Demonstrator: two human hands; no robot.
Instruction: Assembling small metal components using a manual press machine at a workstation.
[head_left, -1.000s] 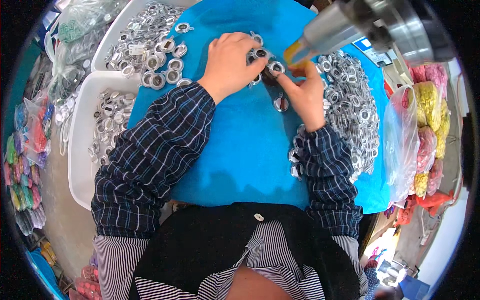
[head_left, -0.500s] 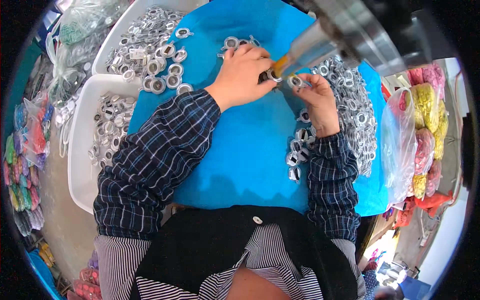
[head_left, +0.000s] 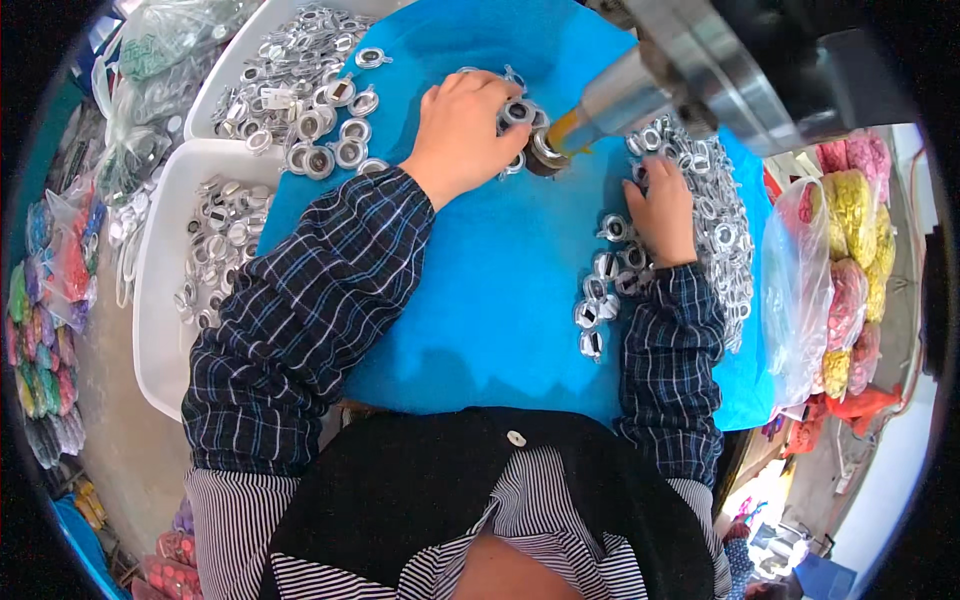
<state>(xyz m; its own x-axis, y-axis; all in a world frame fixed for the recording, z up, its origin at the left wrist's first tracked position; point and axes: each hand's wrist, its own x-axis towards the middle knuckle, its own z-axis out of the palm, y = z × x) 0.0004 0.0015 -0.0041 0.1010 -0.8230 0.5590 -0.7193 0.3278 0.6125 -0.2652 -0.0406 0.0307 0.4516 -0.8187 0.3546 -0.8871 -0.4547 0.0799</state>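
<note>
My left hand (head_left: pixel 462 130) is closed at the far middle of the blue cloth, thumb and fingers around a round clear-rimmed plastic piece with a dark centre (head_left: pixel 518 112). Other pieces beside it are partly hidden by the fingers. Just right of the thumb, a small round dark base (head_left: pixel 546 156) carries a ring-shaped piece. Over it hangs a metal cylinder with a yellow tip (head_left: pixel 566 128). My right hand (head_left: pixel 664 212) rests at the left edge of a large heap of clear round pieces (head_left: pixel 722 240), thumb apart from the fingers, with nothing visible between them.
The machine's thick metal arm (head_left: pixel 715 70) reaches in from the upper right. Loose pieces (head_left: pixel 590 315) lie near my right forearm, others (head_left: pixel 350 150) at the upper left. White tubs (head_left: pixel 160 290) of pieces stand at the left. Plastic bags of coloured goods (head_left: pixel 850 240) line the right.
My right hand has left the machine tip for the heap on the right and no longer holds the round piece. My left hand has shifted slightly left, away from the base.
</note>
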